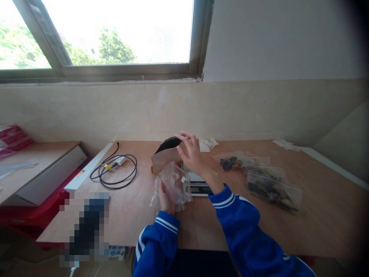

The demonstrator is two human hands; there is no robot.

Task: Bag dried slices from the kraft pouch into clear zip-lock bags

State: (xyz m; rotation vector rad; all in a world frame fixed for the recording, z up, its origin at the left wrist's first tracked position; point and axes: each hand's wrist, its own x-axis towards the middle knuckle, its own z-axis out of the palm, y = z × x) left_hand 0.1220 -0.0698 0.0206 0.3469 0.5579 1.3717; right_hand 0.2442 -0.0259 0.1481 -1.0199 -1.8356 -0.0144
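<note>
My left hand (166, 197) holds several clear zip bags (177, 181) in a loose bunch near the middle of the table. Just behind them stands a brown paper-like pouch (165, 159), its mouth gaping and dark inside. My right hand (192, 152) is raised at the pouch's right edge with fingers stretched and spread; whether the fingertips touch the rim I cannot tell. Beneath my right wrist lies a flat white digital scale (198, 190) with a small display, partly hidden by the bags and my hand.
To the right lie filled clear bags of dark pieces (272, 192), overlapping. A coiled black cable (115, 173) with a white plug block is on the left. A blurred-out dark object (88, 227) sits at the left front edge. Crumpled white tissue (210, 143) lies near the wall.
</note>
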